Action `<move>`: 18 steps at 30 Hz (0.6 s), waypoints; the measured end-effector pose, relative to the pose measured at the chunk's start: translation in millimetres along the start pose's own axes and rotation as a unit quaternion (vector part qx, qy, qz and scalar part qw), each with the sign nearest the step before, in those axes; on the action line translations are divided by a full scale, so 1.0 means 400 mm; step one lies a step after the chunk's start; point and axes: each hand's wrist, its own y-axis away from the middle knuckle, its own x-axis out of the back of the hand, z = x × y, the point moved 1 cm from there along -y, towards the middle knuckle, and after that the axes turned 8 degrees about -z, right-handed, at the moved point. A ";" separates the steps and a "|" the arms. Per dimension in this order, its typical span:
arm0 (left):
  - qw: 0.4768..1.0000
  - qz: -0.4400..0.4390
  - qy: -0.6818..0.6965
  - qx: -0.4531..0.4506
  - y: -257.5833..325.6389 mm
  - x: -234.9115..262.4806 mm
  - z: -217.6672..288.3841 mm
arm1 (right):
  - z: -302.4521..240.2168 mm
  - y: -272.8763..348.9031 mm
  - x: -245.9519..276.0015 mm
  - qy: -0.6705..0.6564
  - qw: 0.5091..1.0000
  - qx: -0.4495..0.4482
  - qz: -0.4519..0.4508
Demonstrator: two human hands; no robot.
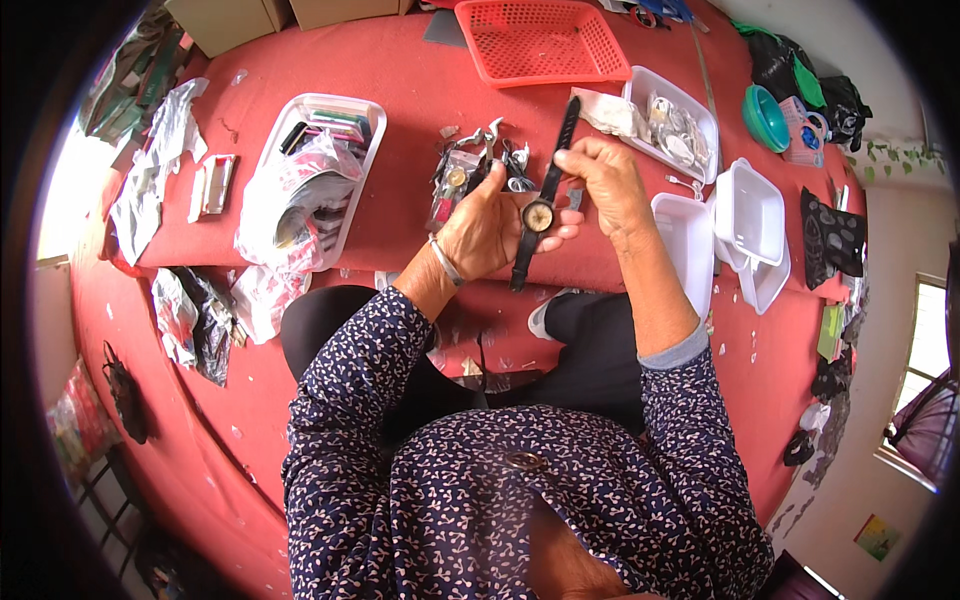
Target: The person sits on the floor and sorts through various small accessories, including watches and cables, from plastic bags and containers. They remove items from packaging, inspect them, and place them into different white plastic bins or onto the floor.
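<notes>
One round-faced watch (538,217) lies across the left hand's (482,232) outstretched fingers, the right hand (608,188) pinching its slim black strap (564,132).

- watch (538,217): blk strap, smooth w/ low sheen, leather or plas, can't tell; case looks like shiny metal
- red basket (540,45), beyond watch: hard plas, perforated, smooth
- wht tray (683,245), R of watch: moulded plas, smooth, semi-gloss
- teal bowl (765,118), far R of watch: plas, smooth, glossy
- wht/pink bag (270,230), L of watch: thin plas film, crinkled, shiny
- cardboard box (230,22), beyond & far L of watch: brown, matt
- red cover (410,75), below & around watch: cloth, matt
- bangle (447,265), near L of watch: polished metal look
- sleeves (365,345), nearer wearer than watch: printed cloth, matt, soft folds
</notes>
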 end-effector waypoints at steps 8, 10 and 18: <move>1.000 -0.015 -0.008 -0.006 -0.002 0.023 -0.001 | -0.033 0.021 -0.005 0.033 0.993 0.048 0.106; 1.000 0.003 -0.026 -0.007 -0.001 0.021 -0.002 | -0.043 0.025 -0.007 0.034 0.992 0.052 0.112; 1.000 0.013 -0.018 0.013 -0.001 0.002 -0.002 | -0.025 0.012 0.015 0.026 0.992 0.023 0.121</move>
